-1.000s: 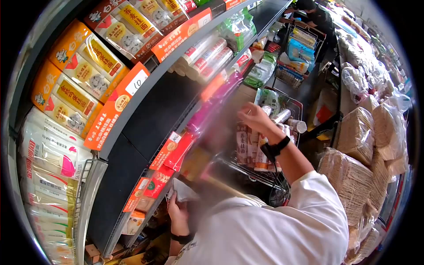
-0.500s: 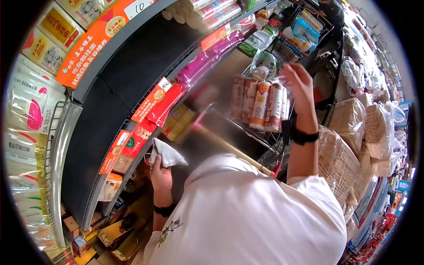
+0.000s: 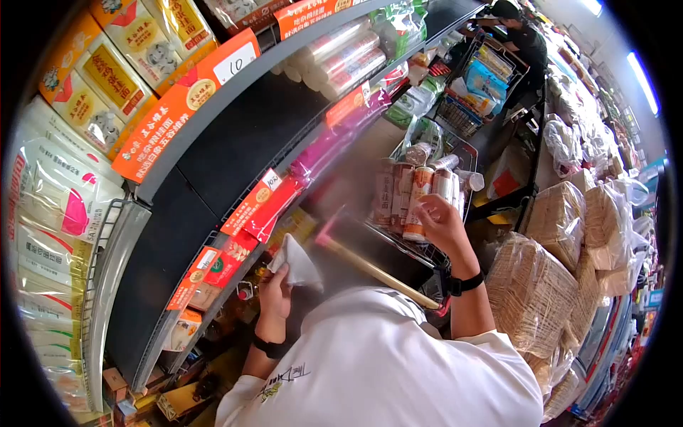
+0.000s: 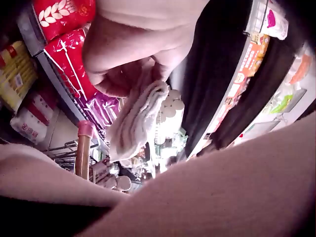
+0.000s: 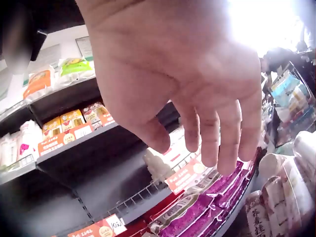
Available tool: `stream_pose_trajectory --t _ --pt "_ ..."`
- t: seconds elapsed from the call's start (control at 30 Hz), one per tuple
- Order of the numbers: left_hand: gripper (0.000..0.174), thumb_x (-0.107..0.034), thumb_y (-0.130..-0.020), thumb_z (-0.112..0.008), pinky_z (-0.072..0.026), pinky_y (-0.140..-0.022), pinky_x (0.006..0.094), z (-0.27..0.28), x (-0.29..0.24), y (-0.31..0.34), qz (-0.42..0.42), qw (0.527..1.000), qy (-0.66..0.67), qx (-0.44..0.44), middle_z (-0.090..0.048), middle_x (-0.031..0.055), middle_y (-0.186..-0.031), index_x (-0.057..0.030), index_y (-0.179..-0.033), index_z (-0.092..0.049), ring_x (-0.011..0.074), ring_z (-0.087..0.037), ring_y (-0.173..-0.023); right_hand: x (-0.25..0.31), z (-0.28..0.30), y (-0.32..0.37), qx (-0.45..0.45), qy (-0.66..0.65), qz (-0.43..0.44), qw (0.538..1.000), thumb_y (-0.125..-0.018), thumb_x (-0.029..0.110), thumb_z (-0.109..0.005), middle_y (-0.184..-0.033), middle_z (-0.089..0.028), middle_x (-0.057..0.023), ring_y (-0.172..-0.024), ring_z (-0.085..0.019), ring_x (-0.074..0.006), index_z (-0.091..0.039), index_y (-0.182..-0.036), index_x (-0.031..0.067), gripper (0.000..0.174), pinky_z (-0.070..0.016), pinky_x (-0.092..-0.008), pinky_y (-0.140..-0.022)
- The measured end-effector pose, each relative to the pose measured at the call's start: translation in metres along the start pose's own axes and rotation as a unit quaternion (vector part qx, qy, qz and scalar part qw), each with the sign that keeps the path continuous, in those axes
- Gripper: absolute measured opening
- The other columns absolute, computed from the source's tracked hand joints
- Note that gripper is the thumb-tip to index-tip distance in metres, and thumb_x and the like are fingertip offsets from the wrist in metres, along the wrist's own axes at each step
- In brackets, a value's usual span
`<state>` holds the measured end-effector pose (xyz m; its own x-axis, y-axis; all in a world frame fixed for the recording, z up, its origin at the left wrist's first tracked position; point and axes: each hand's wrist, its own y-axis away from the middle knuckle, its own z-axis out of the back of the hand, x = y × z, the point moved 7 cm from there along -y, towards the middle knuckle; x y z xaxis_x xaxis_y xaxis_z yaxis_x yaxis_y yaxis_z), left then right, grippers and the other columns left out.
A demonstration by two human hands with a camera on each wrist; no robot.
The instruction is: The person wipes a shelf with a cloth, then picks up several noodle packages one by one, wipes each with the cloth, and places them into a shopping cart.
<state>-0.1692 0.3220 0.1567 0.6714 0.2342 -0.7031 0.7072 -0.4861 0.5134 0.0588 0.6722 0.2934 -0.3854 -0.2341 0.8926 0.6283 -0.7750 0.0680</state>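
A folded white cloth (image 3: 297,265) is pinched between the thumb and fingers of the left hand (image 3: 275,295), beside the lower shelf; in the left wrist view the cloth (image 4: 138,118) hangs from the left hand (image 4: 140,42) in layers. The right hand (image 3: 445,224) is held over the near end of the cart, by an orange-labelled noodle roll (image 3: 418,203), and whether it touches the roll cannot be told from the head view. Seen by the right wrist camera, the right hand (image 5: 182,79) has loosely extended fingers with nothing in them.
Dark shelf boards (image 3: 249,121) curve along the left, with noodle packs (image 3: 107,78) above and purple bags (image 3: 334,146) at the lower edge. A cart (image 3: 466,153) holds several rolls. Wrapped bundles (image 3: 533,285) line the right; a person in black (image 3: 525,43) stands by another cart.
Since half a second ago the right hand has come down from above the cart toward its near end. The left hand still holds the cloth, now slightly lower and further right. The head view has shifted.
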Motion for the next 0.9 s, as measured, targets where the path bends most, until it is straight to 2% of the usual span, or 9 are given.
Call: stream_pose_trajectory --t 0.1,0.17,0.37,0.5,0.6,0.7,0.73,0.77,0.9 --pt "0.036 -0.001 -0.09 -0.069 -0.0554 -0.089 0.0349 -0.012 -0.009 0.005 -0.01 0.999 -0.015 -0.034 -0.07 0.0023 -0.119 -0.0117 -0.124 -0.067 0.0187 -0.067 -0.108 -0.01 0.01 -0.004 -0.001 0.009 -0.038 0.999 -0.097 0.016 -0.067 -0.091 -0.069 -0.0042 -0.073 -0.064 -0.0097 -0.066 -0.111 0.0013 0.021 -0.0516 -0.0266 -0.065" --pt "0.033 -0.001 -0.091 -0.069 -0.0541 -0.092 0.0282 -0.044 -0.029 0.009 -0.089 0.995 -0.036 0.026 -0.07 0.0063 -0.119 -0.0017 -0.124 -0.065 0.0167 -0.067 -0.108 -0.023 0.008 -0.012 0.006 -0.035 -0.036 0.999 -0.098 0.017 -0.067 -0.091 -0.068 -0.003 -0.075 -0.063 -0.0084 -0.064 -0.113 0.0004 0.023 -0.0512 -0.0258 -0.066" --pt "0.042 -0.001 -0.088 -0.072 -0.0504 -0.094 0.028 -0.141 -0.054 0.014 -0.155 0.943 -0.266 0.122 -0.069 0.0053 -0.118 0.003 -0.129 -0.063 0.0126 -0.064 -0.104 -0.019 -0.03 -0.023 0.159 -0.164 -0.044 0.972 -0.1 0.025 -0.067 -0.099 -0.069 -0.003 -0.09 -0.064 -0.0097 -0.064 -0.117 0.0009 0.03 -0.052 -0.0271 -0.079" --pt "0.035 0.002 -0.087 -0.072 -0.0515 -0.075 0.0218 -0.206 -0.042 0.016 -0.1 0.953 -0.219 0.185 -0.07 0.0015 -0.105 0.0007 -0.122 -0.068 0.0061 -0.064 -0.09 0.0 -0.073 -0.016 0.373 -0.229 0.043 0.898 -0.098 0.03 -0.068 -0.129 -0.062 -0.0111 -0.116 -0.059 -0.0181 -0.044 -0.144 -0.0043 0.062 -0.0472 -0.0345 -0.1" --pt "0.036 -0.002 -0.089 -0.074 -0.0529 -0.082 0.0227 -0.236 -0.036 0.012 -0.098 0.946 -0.224 0.211 -0.07 -0.0001 -0.106 -0.0009 -0.124 -0.066 0.0074 -0.065 -0.092 0.028 -0.088 -0.011 0.391 -0.42 0.021 0.819 -0.096 0.026 -0.071 -0.138 -0.056 -0.0129 -0.12 -0.058 -0.0202 -0.034 -0.151 -0.0034 0.072 -0.0469 -0.0359 -0.101" --pt "0.054 -0.004 -0.09 -0.074 -0.0491 -0.099 0.028 -0.249 -0.035 0.009 -0.054 0.949 -0.175 0.258 -0.065 0.0077 -0.127 -0.0003 -0.139 -0.052 0.0123 -0.062 -0.11 0.023 -0.084 -0.022 0.208 -0.433 -0.048 0.876 -0.096 0.009 -0.067 -0.119 -0.067 -0.0082 -0.107 -0.064 -0.0158 -0.053 -0.132 -0.0016 0.04 -0.051 -0.032 -0.095" --pt "0.061 -0.004 -0.092 -0.071 -0.049 -0.102 0.0301 -0.244 -0.037 0.006 -0.096 0.961 -0.135 0.223 -0.063 0.0112 -0.131 0.0 -0.146 -0.042 0.0149 -0.06 -0.116 0.018 -0.082 -0.025 0.127 -0.455 -0.046 0.88 -0.096 0.006 -0.066 -0.113 -0.07 -0.0068 -0.102 -0.066 -0.0142 -0.058 -0.125 -0.0008 0.031 -0.0528 -0.0305 -0.092" --pt "0.049 -0.01 -0.098 -0.065 -0.0498 -0.101 0.0323 -0.237 -0.046 0.008 -0.131 0.97 -0.14 0.149 -0.062 0.0153 -0.134 -0.0005 -0.143 -0.048 0.0203 -0.06 -0.122 0.003 -0.078 -0.027 0.066 -0.442 -0.069 0.892 -0.097 0.005 -0.066 -0.111 -0.068 -0.0053 -0.096 -0.065 -0.0125 -0.058 -0.124 0.0001 0.029 -0.0543 -0.0275 -0.081" --pt "0.038 -0.022 -0.104 -0.055 -0.0492 -0.101 0.0375 -0.205 -0.072 0.025 -0.136 0.976 -0.036 0.169 -0.06 0.0208 -0.138 -0.0052 -0.137 -0.057 0.0306 -0.06 -0.127 -0.018 -0.057 -0.038 -0.018 -0.418 -0.026 0.908 -0.097 0.007 -0.067 -0.11 -0.068 -0.0047 -0.097 -0.065 -0.0133 -0.059 -0.124 0.0012 0.028 -0.055 -0.0297 -0.085"
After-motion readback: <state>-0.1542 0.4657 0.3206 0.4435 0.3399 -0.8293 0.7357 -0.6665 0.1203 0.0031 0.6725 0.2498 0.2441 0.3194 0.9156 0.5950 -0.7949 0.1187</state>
